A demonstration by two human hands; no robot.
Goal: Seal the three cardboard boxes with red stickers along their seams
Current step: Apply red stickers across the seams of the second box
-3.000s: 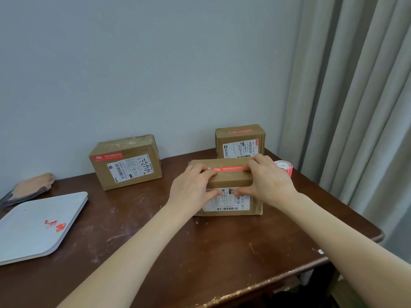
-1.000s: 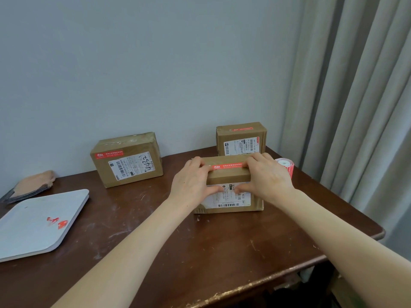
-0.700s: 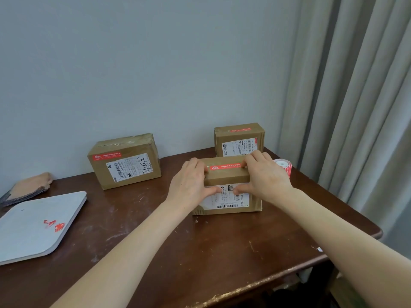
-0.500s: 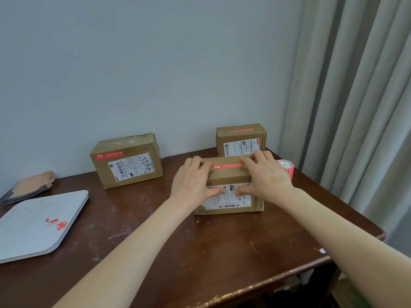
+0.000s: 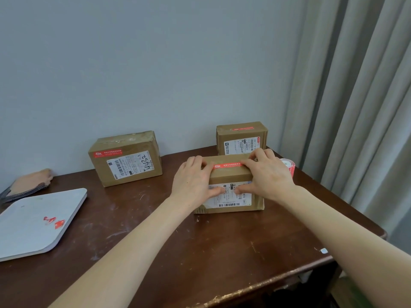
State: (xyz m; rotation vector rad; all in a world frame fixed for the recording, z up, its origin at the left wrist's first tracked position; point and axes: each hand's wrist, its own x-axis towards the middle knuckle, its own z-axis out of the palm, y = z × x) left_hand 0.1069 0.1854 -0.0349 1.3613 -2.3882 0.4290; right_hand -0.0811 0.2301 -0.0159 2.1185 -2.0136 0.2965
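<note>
Three cardboard boxes stand on the dark wooden table (image 5: 169, 247). The near box (image 5: 230, 175) sits in the middle with a red sticker (image 5: 226, 166) across its top. My left hand (image 5: 193, 183) grips its left side, fingers on the sticker's left end and thumb on the front label. My right hand (image 5: 268, 174) holds the right side the same way, fingers pressing the sticker's right end. The back right box (image 5: 241, 137) carries a red sticker on top. The left box (image 5: 125, 157) has a red sticker on its front face.
A red-and-white sticker roll (image 5: 289, 166) peeks out behind my right hand. A grey-white tray (image 5: 33, 225) with red sticker scraps lies at the left, a tan cloth item (image 5: 29, 182) behind it. Curtains (image 5: 355, 107) hang at the right. The table edge is close in front.
Both hands have stayed on the near box; my fingers have shifted slightly along the red sticker on its top. The box has not moved.
</note>
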